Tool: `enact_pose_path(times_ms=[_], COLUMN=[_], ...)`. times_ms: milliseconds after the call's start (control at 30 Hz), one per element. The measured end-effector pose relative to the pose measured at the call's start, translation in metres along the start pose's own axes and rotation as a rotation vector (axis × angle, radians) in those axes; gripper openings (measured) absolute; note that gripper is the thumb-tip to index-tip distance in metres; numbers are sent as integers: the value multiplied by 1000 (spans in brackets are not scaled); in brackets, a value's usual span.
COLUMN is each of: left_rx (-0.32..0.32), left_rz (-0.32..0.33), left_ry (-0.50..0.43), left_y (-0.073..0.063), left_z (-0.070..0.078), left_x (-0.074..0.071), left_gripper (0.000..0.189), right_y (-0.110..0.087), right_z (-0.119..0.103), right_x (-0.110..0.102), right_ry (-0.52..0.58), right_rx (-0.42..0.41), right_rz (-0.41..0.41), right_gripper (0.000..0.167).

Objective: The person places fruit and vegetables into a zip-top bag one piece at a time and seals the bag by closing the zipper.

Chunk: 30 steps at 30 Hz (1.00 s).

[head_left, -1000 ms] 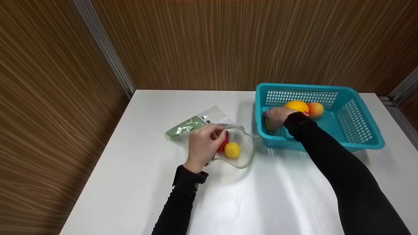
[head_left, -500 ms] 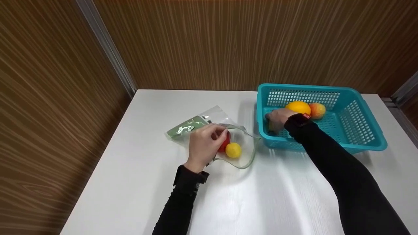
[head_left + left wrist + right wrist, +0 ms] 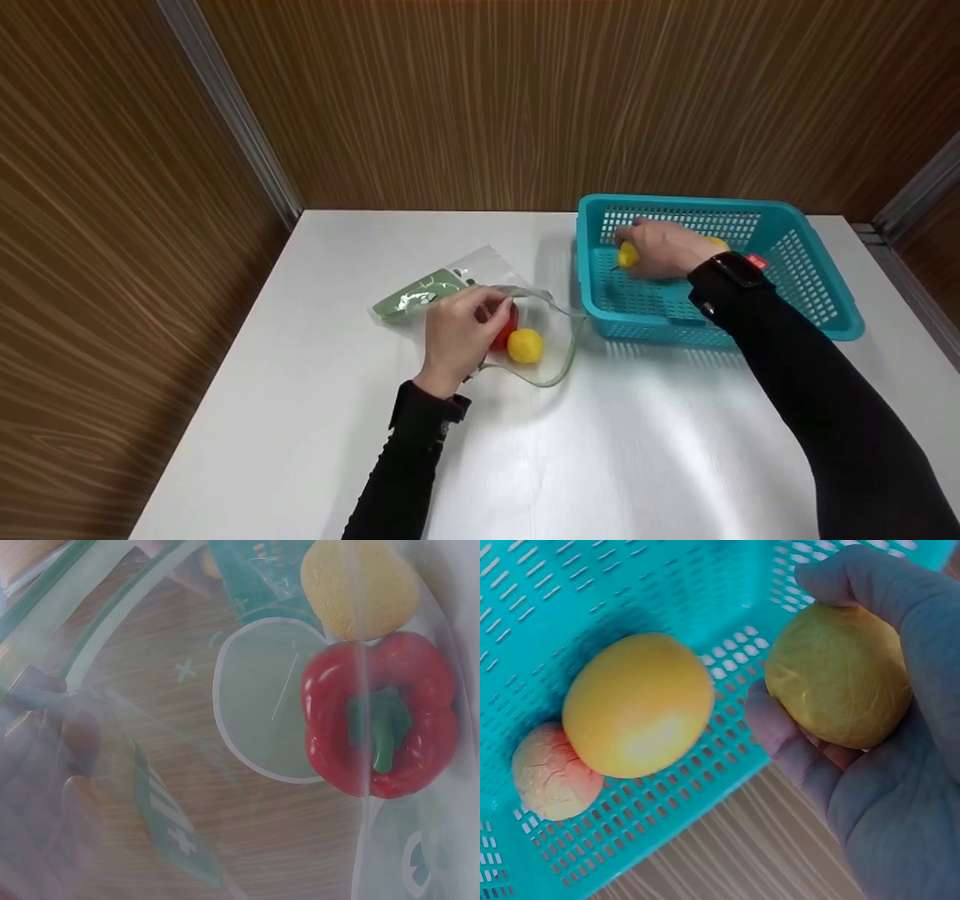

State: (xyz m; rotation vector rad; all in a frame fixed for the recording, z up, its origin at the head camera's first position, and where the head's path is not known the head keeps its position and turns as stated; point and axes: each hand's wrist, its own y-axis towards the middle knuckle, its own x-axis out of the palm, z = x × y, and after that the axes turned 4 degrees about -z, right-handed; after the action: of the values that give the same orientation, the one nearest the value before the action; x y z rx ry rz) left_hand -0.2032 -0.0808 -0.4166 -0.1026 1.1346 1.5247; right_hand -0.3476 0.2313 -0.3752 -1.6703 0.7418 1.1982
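My left hand point(image 3: 457, 337) pinches the mouth edge of a clear plastic bag point(image 3: 420, 294) with green print, lying on the table. Inside are a red bell pepper point(image 3: 504, 335) and a lemon point(image 3: 525, 346). Through the film, the left wrist view has the bell pepper point(image 3: 431, 705) beside the lemon point(image 3: 360, 589), with my left hand point(image 3: 52, 802) blurred at the left. Over the teal basket point(image 3: 697, 201), my right hand point(image 3: 667, 247) grips a yellow pear point(image 3: 628, 256), its thin stem pointing down-left. The right wrist view shows the rounded pear point(image 3: 838, 675) between thumb and fingers.
A large yellow-orange fruit point(image 3: 639, 705) and a peach point(image 3: 555, 772) touch each other inside the basket. In the head view my right hand and wrist largely hide them. Wood-grain panels point(image 3: 450, 105) bound the white table point(image 3: 300, 390) behind and at the left.
My right hand has turned and lifted from the basket's left end toward its back, bringing the pear into sight. My left hand keeps its pinch on the bag.
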Motion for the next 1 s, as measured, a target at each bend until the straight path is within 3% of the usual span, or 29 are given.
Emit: enact_pose_path(times_ms=[300, 633, 1000], left_rx=[5, 13, 3], left_rz=[5, 0, 1], left_ry=[25, 19, 13], left_y=[1, 2, 3], left_z=[-4, -6, -6], left_x=[2, 0, 1], left_gripper=[7, 7, 8], right_y=[-30, -57, -93], right_z=[-9, -41, -80], right_x=[-7, -8, 21], right_ry=[75, 164, 283], right_rx=[-63, -143, -191], right_rz=[140, 297, 407], right_gripper=[46, 47, 43])
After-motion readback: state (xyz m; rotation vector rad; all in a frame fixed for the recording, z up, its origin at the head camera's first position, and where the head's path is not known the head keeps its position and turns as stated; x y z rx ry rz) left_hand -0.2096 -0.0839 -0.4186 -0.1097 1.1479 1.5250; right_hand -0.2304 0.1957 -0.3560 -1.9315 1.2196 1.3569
